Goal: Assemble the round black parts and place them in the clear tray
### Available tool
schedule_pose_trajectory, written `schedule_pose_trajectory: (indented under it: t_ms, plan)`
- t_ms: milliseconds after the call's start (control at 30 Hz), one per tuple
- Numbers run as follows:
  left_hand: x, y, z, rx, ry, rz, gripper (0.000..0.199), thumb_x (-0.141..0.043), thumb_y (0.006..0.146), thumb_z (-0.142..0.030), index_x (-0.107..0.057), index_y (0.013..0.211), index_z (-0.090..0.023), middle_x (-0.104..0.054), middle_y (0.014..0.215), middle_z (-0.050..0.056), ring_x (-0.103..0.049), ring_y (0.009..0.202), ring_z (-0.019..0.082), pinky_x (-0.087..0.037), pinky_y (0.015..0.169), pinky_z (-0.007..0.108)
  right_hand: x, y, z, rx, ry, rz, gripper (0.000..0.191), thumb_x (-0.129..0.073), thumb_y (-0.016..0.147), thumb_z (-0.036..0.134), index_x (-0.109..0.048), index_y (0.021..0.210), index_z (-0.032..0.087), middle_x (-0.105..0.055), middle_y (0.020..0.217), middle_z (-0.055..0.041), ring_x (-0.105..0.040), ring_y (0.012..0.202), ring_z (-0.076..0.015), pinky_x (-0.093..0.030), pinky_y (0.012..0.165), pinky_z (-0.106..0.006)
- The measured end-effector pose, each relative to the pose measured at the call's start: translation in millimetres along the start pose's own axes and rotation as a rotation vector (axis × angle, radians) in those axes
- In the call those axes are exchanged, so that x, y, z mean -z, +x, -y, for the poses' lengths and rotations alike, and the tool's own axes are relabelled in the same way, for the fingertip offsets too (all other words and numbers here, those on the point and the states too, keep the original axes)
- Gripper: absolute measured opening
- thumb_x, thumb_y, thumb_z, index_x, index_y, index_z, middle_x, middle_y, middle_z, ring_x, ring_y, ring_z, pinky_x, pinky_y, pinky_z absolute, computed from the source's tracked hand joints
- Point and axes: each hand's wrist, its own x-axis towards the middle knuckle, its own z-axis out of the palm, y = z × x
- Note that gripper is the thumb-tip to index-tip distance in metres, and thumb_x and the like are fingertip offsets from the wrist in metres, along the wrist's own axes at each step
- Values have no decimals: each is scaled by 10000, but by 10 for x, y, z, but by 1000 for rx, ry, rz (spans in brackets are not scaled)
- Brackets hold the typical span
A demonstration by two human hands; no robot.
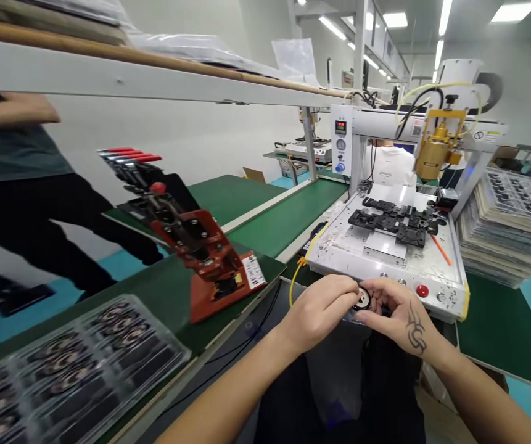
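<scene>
While the machine's white base (339, 246) looms just beyond, the left hand (318, 308) has its fingertips pinched on one edge of a small round part (363, 299), and the right hand (399, 314) curls thumb and fingers about the opposite side! It's right there between them. Looks light and stiff, perhaps slippery, its pale face likely easy to scratch; the dark rim seems the spot to grip.
</scene>
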Motion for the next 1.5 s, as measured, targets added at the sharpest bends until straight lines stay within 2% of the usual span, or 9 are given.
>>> schedule_pose_trajectory:
  t_ms: [133,267,433,600,800,1000,1200,1367,1500]
  plan:
    - [-240,147,2,-39,-63,32,207,-497,1081,-115,-669,1167,-195,-760,1052,115,-732,982,241,-609,903,366,177,-59,-35,-42,-40,-59,318,-832,861,326,-740,1146,218,-646,868,3,-595,729,-166,-531,698,-319]
    - [-476,462,216,97,-162,104,408,-586,1053,-175,-540,1453,-244,-635,1407,147,-650,1316,280,-566,1111,427,582,-156,-91,-65,-181,-244,332,-818,831,307,-722,1131,205,-633,827,11,-577,705,-166,-521,674,-310]
    - [-835,1381,814,332,-86,339,421,-670,1021,-286,-570,1419,-191,-595,1444,152,-603,1360,299,-510,1171,447,1175,-313,-116,-59,-415,-494,341,-797,853,359,-720,1143,198,-610,779,4,-571,695,-191,-522,673,-334]
    - [-1413,2188,1251,345,-37,561,380,-778,930,-366,-745,1220,-124,-695,1315,180,-659,1267,352,-513,1121,433,1438,-502,-19,-41,-464,-566,369,-785,903,413,-715,1205,213,-680,912,-37,-599,755,-204,-531,707,-345]
    - [-1780,2441,1458,381,-8,784,479,-876,808,-499,-807,1130,-151,-781,1185,130,-726,1109,338,-555,962,372,1737,-815,-2,-66,-387,-644,410,-826,887,462,-734,1201,216,-702,893,-43,-629,750,-207,-570,690,-336]
    - [-1883,2654,1511,405,-36,966,299,-761,987,-430,-752,1063,-140,-773,1068,66,-740,980,234,-611,922,433,1933,-685,-134,-34,-321,-650,470,-833,886,494,-705,1233,204,-719,960,-68,-631,782,-208,-568,710,-343]
    - [-1830,2586,1448,440,-147,821,263,-810,928,-389,-739,967,-139,-763,958,42,-735,907,233,-605,861,389,2020,-164,-490,-12,-430,-577,456,-747,919,529,-658,1194,178,-622,832,-19,-538,689,-187,-483,625,-328]
    - [-1531,2454,1366,433,-333,490,332,-811,821,-399,-740,1042,-162,-788,1048,75,-720,1003,255,-563,890,341,2159,499,-727,3,-496,-455,444,-785,824,508,-690,1106,179,-582,821,-1,-517,705,-185,-462,657,-323]
    - [-1217,2309,1212,416,-465,363,348,-783,825,-357,-706,1098,-156,-769,1037,90,-709,976,224,-563,920,364,2253,1077,-848,-51,-525,-307,420,-849,734,475,-730,1001,173,-621,795,2,-557,714,-186,-451,658,-310]
